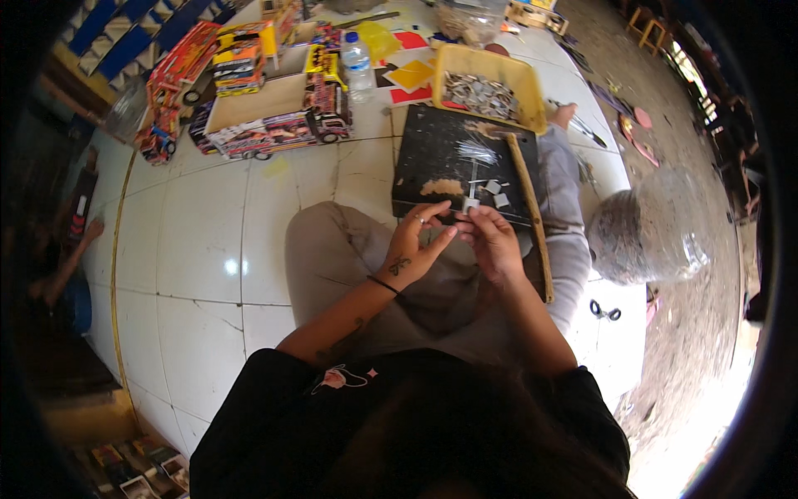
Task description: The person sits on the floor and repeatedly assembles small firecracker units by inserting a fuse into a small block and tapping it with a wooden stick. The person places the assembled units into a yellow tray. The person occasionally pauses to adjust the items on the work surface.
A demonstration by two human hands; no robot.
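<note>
My right hand (495, 245) pinches a small grey square piece (470, 203), from which a thin straight wire (475, 176) points away from me. Close to its left, my left hand (418, 243) has its thumb and forefinger apart, the fingertips near the piece; I see nothing held in it. Both hands are at the near edge of a black board (413, 158). On the board lie a heap of thin silvery wires (477, 152) and several loose grey squares (500, 200). A wooden-handled hammer (530, 212) rests along the board's right side.
A yellow basin (443, 62) of small metal pieces stands beyond the board. Toy trucks (274, 116) and a water bottle (356, 65) are at the far left. Black-handled scissors (605, 311) and a plastic bag (644, 229) lie right. Another person's arm (71, 258) shows at left.
</note>
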